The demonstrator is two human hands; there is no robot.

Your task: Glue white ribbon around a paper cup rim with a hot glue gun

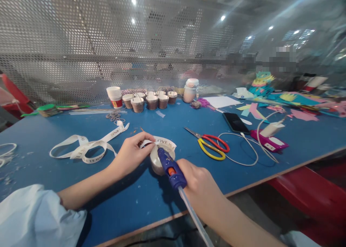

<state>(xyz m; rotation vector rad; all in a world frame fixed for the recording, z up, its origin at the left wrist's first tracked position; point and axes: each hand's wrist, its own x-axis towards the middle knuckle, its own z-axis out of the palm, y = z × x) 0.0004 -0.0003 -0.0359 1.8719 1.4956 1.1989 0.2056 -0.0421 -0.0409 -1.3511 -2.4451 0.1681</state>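
Observation:
My right hand (193, 176) is wrapped around a blue hot glue gun (169, 166) with an orange part on its side. A long, clear glue stick (196, 216) sticks out of its back end. The nozzle points at a white printed ribbon (165, 142), which lies over the rim of a small cup (157, 164). Between the thumb and fingers of my left hand (136, 148), the ribbon is pinched beside the nozzle. The gun hides part of the cup. Left of my left hand, a loose length of similar ribbon (92, 146) lies curled on the table.
Scissors (211, 142), a phone (235, 122), a white cable (252, 164) and a magenta device (273, 142) lie right on the blue table (129, 207). Several small handled cups (151, 102), stacked paper cups (115, 95) and a jar (190, 90) stand behind. Paper scraps (255, 112) lie far right.

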